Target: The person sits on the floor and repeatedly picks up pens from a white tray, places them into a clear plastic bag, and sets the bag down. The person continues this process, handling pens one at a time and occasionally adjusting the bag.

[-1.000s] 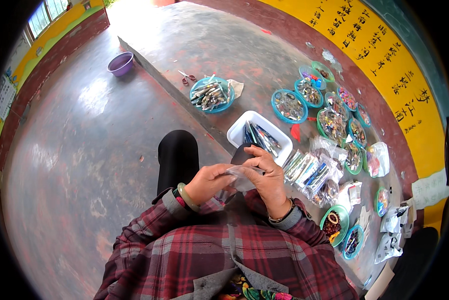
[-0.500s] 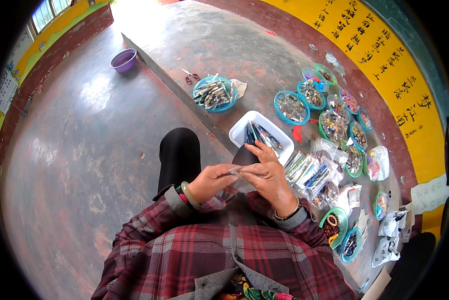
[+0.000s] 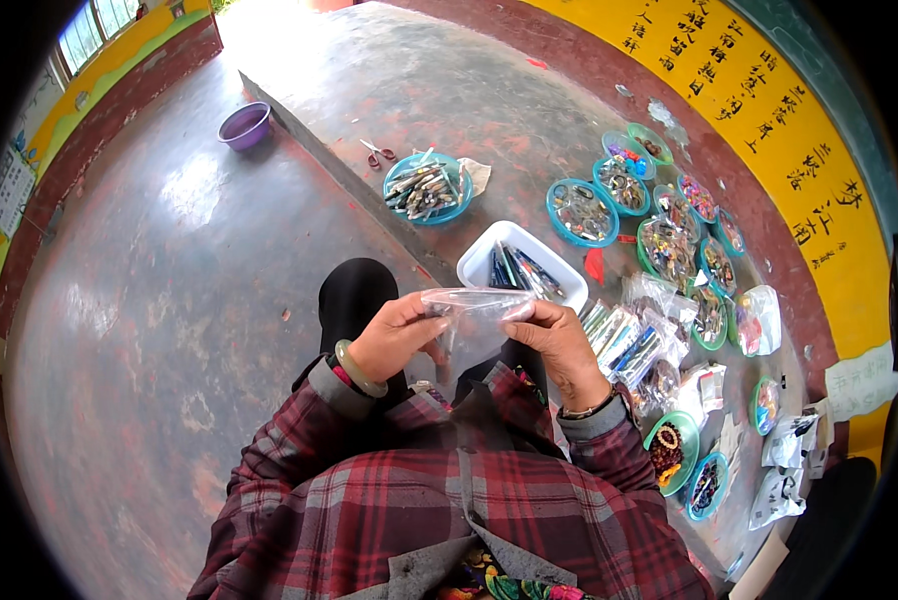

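As L hand (image 3: 387, 345) pinches bag (image 3: 476, 328), R hand (image 3: 566, 352) ditto; bag transp.

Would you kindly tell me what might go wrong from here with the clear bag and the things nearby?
The clear plastic bag looks thin and is held between the left hand and right hand, so a hard pull might tear it.
The white tub of pens sits just beyond the hands; a careless reach could nudge it.
The scissors lie loose on the floor, where someone might step on them.
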A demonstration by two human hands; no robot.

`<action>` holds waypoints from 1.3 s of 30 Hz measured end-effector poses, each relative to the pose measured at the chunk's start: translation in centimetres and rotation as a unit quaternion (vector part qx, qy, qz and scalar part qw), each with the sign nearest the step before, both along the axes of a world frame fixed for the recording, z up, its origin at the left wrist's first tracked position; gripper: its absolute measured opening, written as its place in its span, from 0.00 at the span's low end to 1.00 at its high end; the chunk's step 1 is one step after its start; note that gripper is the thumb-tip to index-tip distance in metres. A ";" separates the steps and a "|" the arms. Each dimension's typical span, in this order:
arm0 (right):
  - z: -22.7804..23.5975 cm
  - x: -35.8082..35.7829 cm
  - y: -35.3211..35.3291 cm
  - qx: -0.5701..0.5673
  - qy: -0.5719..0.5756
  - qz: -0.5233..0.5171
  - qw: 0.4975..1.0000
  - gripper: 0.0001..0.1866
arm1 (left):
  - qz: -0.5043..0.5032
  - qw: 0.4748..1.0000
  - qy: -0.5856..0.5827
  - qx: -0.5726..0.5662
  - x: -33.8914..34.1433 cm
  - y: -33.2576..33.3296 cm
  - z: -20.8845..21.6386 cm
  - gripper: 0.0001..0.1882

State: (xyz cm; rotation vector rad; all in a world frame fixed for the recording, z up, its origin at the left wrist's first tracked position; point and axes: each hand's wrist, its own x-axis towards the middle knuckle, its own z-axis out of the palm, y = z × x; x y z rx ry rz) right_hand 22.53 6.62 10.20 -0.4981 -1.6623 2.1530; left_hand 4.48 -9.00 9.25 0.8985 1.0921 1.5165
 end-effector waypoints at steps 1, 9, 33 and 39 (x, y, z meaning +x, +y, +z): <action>-0.3 -0.1 -0.1 0.000 0.014 -0.023 1.000 0.10 | -0.005 1.000 -0.004 0.004 -0.2 0.2 0.2 0.17; 1.3 -1.4 -2.5 0.258 0.030 -0.152 0.954 0.08 | 0.061 0.993 -0.042 0.087 0.6 1.6 -1.8 0.18; -5.7 -0.2 -0.5 0.073 0.044 -0.132 0.988 0.04 | 0.082 0.996 0.006 -0.017 -1.0 3.0 -2.9 0.13; -10.6 1.7 7.8 0.111 -0.133 -0.283 0.943 0.07 | 0.115 0.993 -0.003 -0.030 -2.5 3.4 -3.8 0.13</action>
